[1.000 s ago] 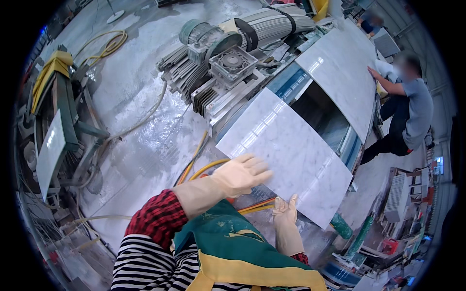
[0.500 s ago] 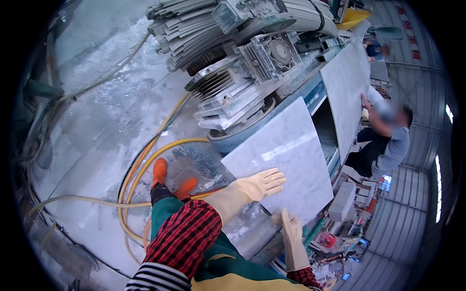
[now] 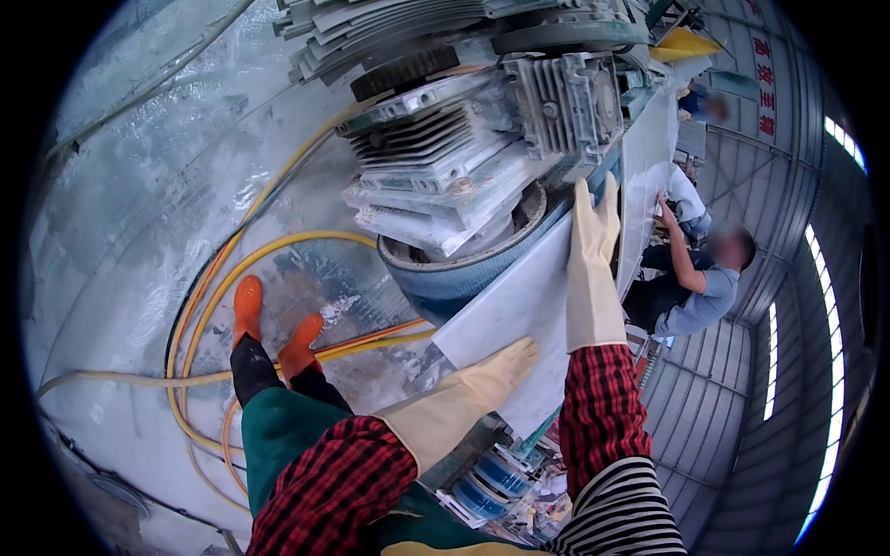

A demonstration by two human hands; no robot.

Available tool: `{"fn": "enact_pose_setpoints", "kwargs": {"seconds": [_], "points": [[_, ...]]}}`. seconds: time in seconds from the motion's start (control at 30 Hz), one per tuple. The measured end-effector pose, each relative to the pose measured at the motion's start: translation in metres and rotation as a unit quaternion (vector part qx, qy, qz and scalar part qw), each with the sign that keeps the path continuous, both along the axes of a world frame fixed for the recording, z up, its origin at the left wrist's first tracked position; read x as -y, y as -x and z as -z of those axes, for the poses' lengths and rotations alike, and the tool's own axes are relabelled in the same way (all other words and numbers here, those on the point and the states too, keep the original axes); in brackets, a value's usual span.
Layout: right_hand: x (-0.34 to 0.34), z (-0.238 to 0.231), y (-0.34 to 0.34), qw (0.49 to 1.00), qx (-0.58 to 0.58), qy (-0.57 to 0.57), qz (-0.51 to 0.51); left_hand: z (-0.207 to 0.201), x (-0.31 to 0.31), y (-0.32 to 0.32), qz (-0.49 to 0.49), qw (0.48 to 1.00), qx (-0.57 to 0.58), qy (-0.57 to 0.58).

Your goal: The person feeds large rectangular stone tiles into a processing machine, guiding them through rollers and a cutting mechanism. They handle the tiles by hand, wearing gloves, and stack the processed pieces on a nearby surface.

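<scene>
A pale marble-patterned slab [image 3: 519, 301] lies tilted in front of me, close to the round blue machine housing [image 3: 440, 283]. My left hand [image 3: 496, 371], in a cream rubber glove, rests on the slab's near part with its fingers stretched out. My right hand [image 3: 593, 236], gloved alike, reaches along the slab's right side toward its far end. Its fingers point away from me and are apart, with nothing visible held in them. The right hand and forearm hide part of the slab's edge. Past my right hand stands another light slab [image 3: 649, 148].
A heavy finned motor assembly [image 3: 426, 153] sits on the housing. Yellow and orange hoses [image 3: 264, 246] curve over the wet floor near my orange boots [image 3: 297, 343]. A co-worker [image 3: 700, 292] crouches at the right. Blue round parts [image 3: 487, 486] lie below the slab.
My right hand has moved from the slab's near edge up to its far right side. My left hand stays on the slab. The view has shifted, and the slab appears more steeply tilted.
</scene>
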State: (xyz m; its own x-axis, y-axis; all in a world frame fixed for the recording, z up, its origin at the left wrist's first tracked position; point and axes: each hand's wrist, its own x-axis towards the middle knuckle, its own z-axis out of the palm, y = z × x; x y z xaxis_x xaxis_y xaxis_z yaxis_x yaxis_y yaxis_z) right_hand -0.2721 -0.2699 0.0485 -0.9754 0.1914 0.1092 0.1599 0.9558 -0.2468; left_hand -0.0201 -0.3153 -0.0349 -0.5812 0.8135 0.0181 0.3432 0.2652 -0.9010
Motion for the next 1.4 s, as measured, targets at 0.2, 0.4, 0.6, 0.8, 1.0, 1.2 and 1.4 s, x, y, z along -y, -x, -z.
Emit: {"fn": "enact_pose_setpoints", "kwargs": {"seconds": [0.2,0.4,0.6,0.8,1.0,1.2,1.4], "points": [[-0.011,0.014,-0.011,0.998,-0.023,0.052,0.009,0.007,-0.020,-0.004,0.027,0.999,0.023,-0.001],[0.015,0.013,-0.070,0.996,0.003,0.084,0.016,0.002,0.001,0.009,0.109,0.877,0.364,-0.293],[0.071,0.006,-0.144,0.996,0.071,0.042,0.024,-0.009,0.022,0.019,0.102,0.799,0.459,-0.376],[0.101,0.005,-0.197,0.989,0.126,-0.045,-0.069,0.001,0.021,-0.001,0.090,0.783,0.455,-0.414],[0.099,-0.001,-0.210,0.976,0.148,-0.067,-0.146,0.006,0.021,-0.008,0.076,0.774,0.459,-0.429],[0.082,0.011,-0.193,0.975,0.079,-0.072,-0.193,0.008,0.020,-0.008,0.054,0.773,0.457,-0.438],[0.048,0.010,-0.118,0.994,-0.004,-0.007,-0.110,0.015,0.010,-0.013,0.046,0.765,0.457,-0.450]]}}
